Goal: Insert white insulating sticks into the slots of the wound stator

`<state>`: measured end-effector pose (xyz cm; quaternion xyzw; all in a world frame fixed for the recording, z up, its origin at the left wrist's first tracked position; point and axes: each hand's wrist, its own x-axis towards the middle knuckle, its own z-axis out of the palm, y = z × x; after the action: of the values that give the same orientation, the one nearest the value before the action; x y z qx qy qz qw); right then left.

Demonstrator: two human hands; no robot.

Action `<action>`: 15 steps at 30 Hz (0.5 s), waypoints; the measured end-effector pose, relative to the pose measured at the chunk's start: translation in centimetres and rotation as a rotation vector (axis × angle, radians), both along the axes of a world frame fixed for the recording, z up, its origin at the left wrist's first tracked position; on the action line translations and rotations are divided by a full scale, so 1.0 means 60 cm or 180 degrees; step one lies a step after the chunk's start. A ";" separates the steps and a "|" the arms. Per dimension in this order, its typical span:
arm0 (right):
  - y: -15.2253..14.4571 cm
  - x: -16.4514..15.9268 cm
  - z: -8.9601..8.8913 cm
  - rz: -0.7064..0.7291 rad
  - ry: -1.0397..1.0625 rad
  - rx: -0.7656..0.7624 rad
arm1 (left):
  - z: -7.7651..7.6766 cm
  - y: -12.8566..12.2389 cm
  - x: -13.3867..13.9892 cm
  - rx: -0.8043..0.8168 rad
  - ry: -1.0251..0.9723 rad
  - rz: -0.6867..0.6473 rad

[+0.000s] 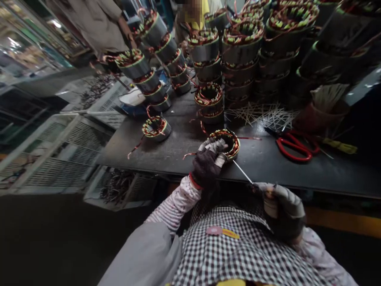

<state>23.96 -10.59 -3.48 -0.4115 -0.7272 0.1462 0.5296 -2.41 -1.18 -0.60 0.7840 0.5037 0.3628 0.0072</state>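
A motor stator (230,140) with copper windings and green-tipped slot inserts lies on the dark workbench (184,147) near its front edge. My left hand (208,161), in a dark and grey glove, grips the stator's near rim. My right hand (279,202), in a grey glove, sits at the bench edge and pinches a thin white strip (242,171) whose far end reaches the stator.
Tall stacks of wound stators (241,55) fill the back of the bench, with single ones (156,128) at mid-left. Loose white strips (262,113), red-handled scissors (293,145) and a tub of strips (323,107) lie right. Wire crates (56,151) stand left. Other people stand behind.
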 end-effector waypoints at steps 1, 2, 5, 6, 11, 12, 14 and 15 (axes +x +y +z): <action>0.007 -0.002 0.002 0.0102 -0.0092 0.0196 | -0.002 -0.001 0.001 0.0008 -0.0048 0.0074; 0.019 -0.006 0.006 0.0185 -0.0176 0.0355 | -0.003 -0.001 0.002 0.0021 -0.0082 0.0114; 0.061 -0.030 0.015 0.0203 -0.0226 0.0311 | -0.006 0.005 0.009 -0.0046 -0.0280 0.0143; 0.073 -0.042 0.016 0.0196 -0.0119 0.0172 | -0.006 0.007 0.013 -0.0156 -0.0440 0.0167; 0.115 -0.082 0.037 0.0683 0.1001 -0.1149 | -0.003 0.007 0.024 -0.0819 -0.1740 0.0001; 0.120 -0.082 0.046 0.0804 0.1139 -0.1465 | -0.002 0.006 0.023 -0.0763 -0.1758 -0.0093; 0.128 -0.077 0.068 0.0973 0.1119 -0.1776 | 0.000 0.005 0.021 -0.0542 -0.1505 -0.0247; 0.131 -0.074 0.079 0.0991 0.0971 -0.1742 | 0.001 0.004 0.020 -0.0452 -0.1371 -0.0280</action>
<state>19.51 -2.73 1.24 -0.3957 -0.6277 0.4745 0.4736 -1.24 -0.93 -0.53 0.7072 0.4801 0.4847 0.1855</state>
